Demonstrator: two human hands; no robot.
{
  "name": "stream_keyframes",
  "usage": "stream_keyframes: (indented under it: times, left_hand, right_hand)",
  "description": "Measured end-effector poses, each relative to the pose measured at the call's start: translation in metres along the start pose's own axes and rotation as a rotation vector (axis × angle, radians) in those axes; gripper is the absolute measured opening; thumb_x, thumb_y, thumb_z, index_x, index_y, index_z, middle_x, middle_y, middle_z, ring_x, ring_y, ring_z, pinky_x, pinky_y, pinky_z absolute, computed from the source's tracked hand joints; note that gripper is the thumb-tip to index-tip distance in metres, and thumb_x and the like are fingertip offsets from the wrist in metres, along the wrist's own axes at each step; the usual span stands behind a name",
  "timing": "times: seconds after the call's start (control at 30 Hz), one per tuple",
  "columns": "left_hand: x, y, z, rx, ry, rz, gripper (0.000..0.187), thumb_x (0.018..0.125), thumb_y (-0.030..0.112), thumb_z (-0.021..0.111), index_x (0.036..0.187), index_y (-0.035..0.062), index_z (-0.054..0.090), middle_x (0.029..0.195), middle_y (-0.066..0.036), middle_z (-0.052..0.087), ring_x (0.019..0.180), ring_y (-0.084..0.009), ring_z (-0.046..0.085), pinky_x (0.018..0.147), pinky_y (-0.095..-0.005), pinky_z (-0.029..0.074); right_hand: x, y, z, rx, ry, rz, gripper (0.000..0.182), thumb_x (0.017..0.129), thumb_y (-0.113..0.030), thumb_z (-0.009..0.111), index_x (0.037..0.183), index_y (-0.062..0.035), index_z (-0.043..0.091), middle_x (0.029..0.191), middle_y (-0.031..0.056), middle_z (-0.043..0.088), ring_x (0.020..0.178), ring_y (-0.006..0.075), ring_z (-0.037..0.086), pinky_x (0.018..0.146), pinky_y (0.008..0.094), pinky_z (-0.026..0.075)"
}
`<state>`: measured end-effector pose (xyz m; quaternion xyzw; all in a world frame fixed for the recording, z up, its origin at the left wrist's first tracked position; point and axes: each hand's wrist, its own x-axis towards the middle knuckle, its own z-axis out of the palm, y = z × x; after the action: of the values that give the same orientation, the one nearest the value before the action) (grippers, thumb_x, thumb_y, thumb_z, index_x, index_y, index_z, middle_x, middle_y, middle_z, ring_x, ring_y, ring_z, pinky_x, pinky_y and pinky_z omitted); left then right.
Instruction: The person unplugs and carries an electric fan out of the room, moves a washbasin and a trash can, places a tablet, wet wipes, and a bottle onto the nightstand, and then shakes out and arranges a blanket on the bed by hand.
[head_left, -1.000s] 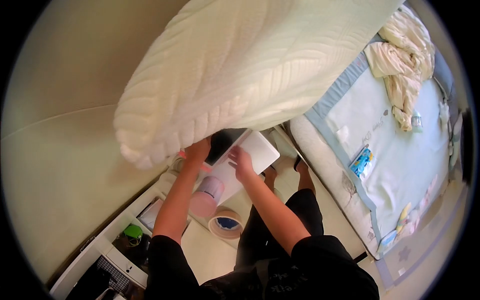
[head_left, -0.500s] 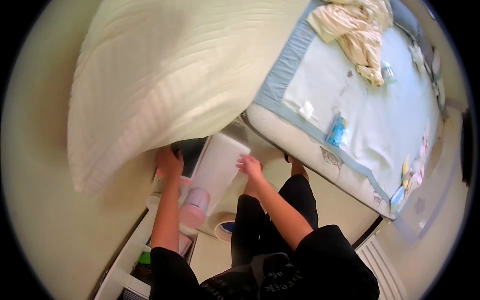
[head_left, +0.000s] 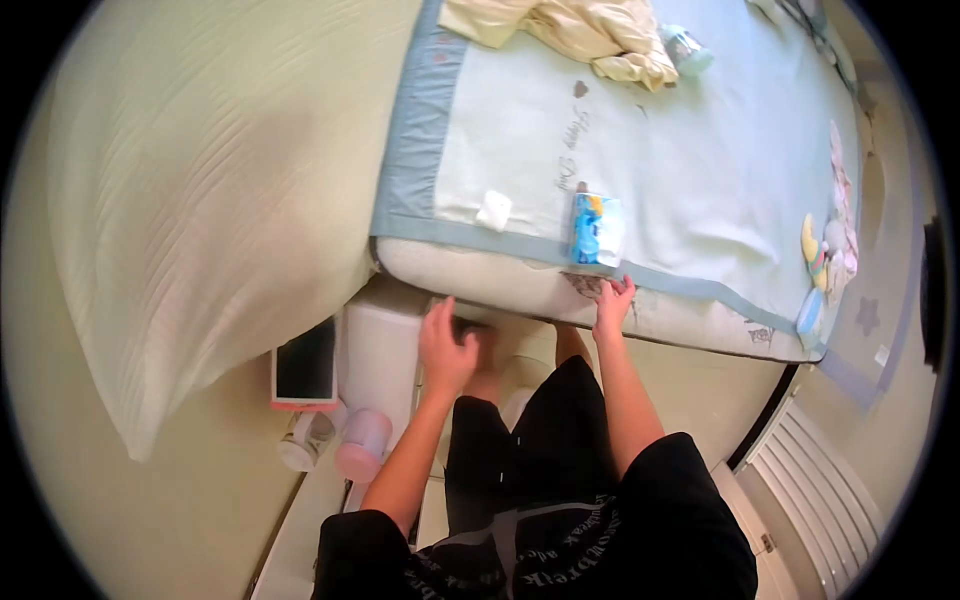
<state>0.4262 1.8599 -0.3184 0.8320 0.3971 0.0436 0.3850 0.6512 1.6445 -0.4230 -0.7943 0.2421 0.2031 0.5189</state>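
My right hand (head_left: 612, 305) rests with spread fingers on the front edge of the mattress (head_left: 520, 285), just below a blue packet (head_left: 597, 228) lying on the pale blue bedsheet (head_left: 690, 170). My left hand (head_left: 446, 346) hangs open over the floor beside a white box-like unit (head_left: 378, 355), holding nothing. A large cream pillow (head_left: 200, 200) leans at the left against the head of the bed.
A tablet in a pink case (head_left: 305, 365), a pink cup (head_left: 362, 458) and a small white jar (head_left: 300, 450) sit on the low shelf at left. A crumpled cream blanket (head_left: 570, 30), a folded tissue (head_left: 494, 210) and soft toys (head_left: 825, 260) lie on the bed. A radiator (head_left: 810, 480) stands at lower right.
My view swung right toward the bed. Both hands left the white unit and tablet; the right hand now touches the mattress edge, the left hangs free. The pillow rests at left.
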Motion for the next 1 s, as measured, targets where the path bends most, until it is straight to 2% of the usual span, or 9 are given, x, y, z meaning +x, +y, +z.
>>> stream_keyframes:
  times: [0.23, 0.33, 0.43, 0.53, 0.63, 0.73, 0.83, 0.93, 1.0]
  left_hand:
    - [0.091, 0.092, 0.161, -0.309, -0.248, -0.001, 0.060, 0.087, 0.014, 0.062, 0.142, 0.0043, 0.039, 0.130, -0.018, 0.051, 0.113, -0.0279, 0.052, 0.098, -0.0370, 0.042]
    - [0.120, 0.094, 0.228, -0.635, -0.231, -0.201, 0.051, 0.094, 0.014, 0.056, 0.141, 0.0039, 0.041, 0.131, -0.014, 0.052, 0.112, -0.0200, 0.053, 0.095, -0.0327, 0.044]
    - [0.129, 0.099, 0.249, -0.759, -0.218, -0.317, 0.052, 0.096, 0.019, 0.054, 0.144, 0.0079, 0.038, 0.132, -0.017, 0.050, 0.119, -0.0261, 0.052, 0.099, -0.0362, 0.042]
    - [0.125, 0.103, 0.245, -0.881, -0.189, -0.451, 0.049, 0.096, 0.015, 0.055, 0.142, 0.0065, 0.038, 0.124, -0.009, 0.056, 0.110, -0.0157, 0.053, 0.091, -0.0305, 0.045]
    - [0.113, 0.116, 0.212, -1.095, -0.113, -0.607, 0.050, 0.096, 0.014, 0.057, 0.140, 0.0090, 0.036, 0.123, -0.009, 0.057, 0.108, -0.0155, 0.054, 0.090, -0.0316, 0.046]
    - [0.088, 0.108, 0.168, -1.077, -0.061, -0.765, 0.051, 0.093, 0.013, 0.059, 0.139, 0.0115, 0.035, 0.121, -0.009, 0.057, 0.105, -0.0171, 0.056, 0.084, -0.0331, 0.050]
    - [0.048, 0.063, 0.142, -1.172, -0.009, -0.789, 0.051, 0.091, 0.011, 0.062, 0.136, 0.0110, 0.038, 0.120, -0.009, 0.056, 0.105, -0.0204, 0.059, 0.079, -0.0352, 0.055]
    - [0.001, 0.011, 0.129, -1.289, 0.233, -0.834, 0.048, 0.089, 0.010, 0.063, 0.132, 0.0097, 0.041, 0.119, -0.009, 0.056, 0.103, -0.0224, 0.061, 0.077, -0.0373, 0.058]
    - [-0.026, -0.012, 0.104, -1.415, 0.382, -0.867, 0.044, 0.089, 0.009, 0.061, 0.128, 0.0072, 0.043, 0.119, -0.010, 0.057, 0.102, -0.0236, 0.062, 0.081, -0.0388, 0.058]
  right_hand:
    - [0.059, -0.041, -0.015, 0.199, -0.382, -0.018, 0.078, 0.076, -0.002, 0.057, 0.148, -0.0092, 0.028, 0.137, 0.0108, 0.043, 0.116, 0.0207, 0.049, 0.093, 0.0322, 0.043]
    - [0.064, -0.060, -0.011, 0.232, -0.529, 0.005, 0.077, 0.071, 0.001, 0.053, 0.145, -0.0035, 0.033, 0.135, 0.0092, 0.046, 0.123, 0.0213, 0.047, 0.098, 0.0322, 0.041]
    - [0.069, -0.066, -0.011, 0.208, -0.584, 0.077, 0.072, 0.070, 0.001, 0.052, 0.141, -0.0009, 0.036, 0.135, 0.0091, 0.047, 0.124, 0.0213, 0.046, 0.102, 0.0334, 0.038]
    - [0.070, -0.067, -0.008, 0.175, -0.583, 0.032, 0.072, 0.070, 0.000, 0.051, 0.141, -0.0021, 0.037, 0.135, 0.0092, 0.047, 0.124, 0.0213, 0.046, 0.104, 0.0332, 0.037]
    - [0.060, -0.072, -0.006, 0.192, -0.673, 0.045, 0.070, 0.071, -0.002, 0.049, 0.140, -0.0030, 0.038, 0.135, 0.0099, 0.047, 0.126, 0.0214, 0.045, 0.105, 0.0336, 0.037]
    - [0.035, -0.079, 0.007, 0.158, -0.827, 0.059, 0.069, 0.070, -0.003, 0.050, 0.138, -0.0042, 0.042, 0.136, 0.0102, 0.047, 0.129, 0.0233, 0.042, 0.108, 0.0358, 0.033]
    - [0.019, -0.060, 0.031, -0.012, -1.060, -0.158, 0.066, 0.070, -0.005, 0.052, 0.136, -0.0042, 0.046, 0.137, 0.0111, 0.047, 0.132, 0.0265, 0.039, 0.111, 0.0375, 0.029]
    - [-0.019, -0.061, 0.070, -0.299, -1.232, -0.577, 0.063, 0.074, -0.010, 0.053, 0.137, -0.0090, 0.048, 0.141, 0.0093, 0.042, 0.133, 0.0230, 0.037, 0.104, 0.0336, 0.036]
    - [-0.063, -0.053, 0.095, -0.249, -1.294, -0.461, 0.063, 0.077, -0.011, 0.056, 0.139, -0.0101, 0.043, 0.143, 0.0132, 0.038, 0.136, 0.0277, 0.033, 0.110, 0.0404, 0.030]
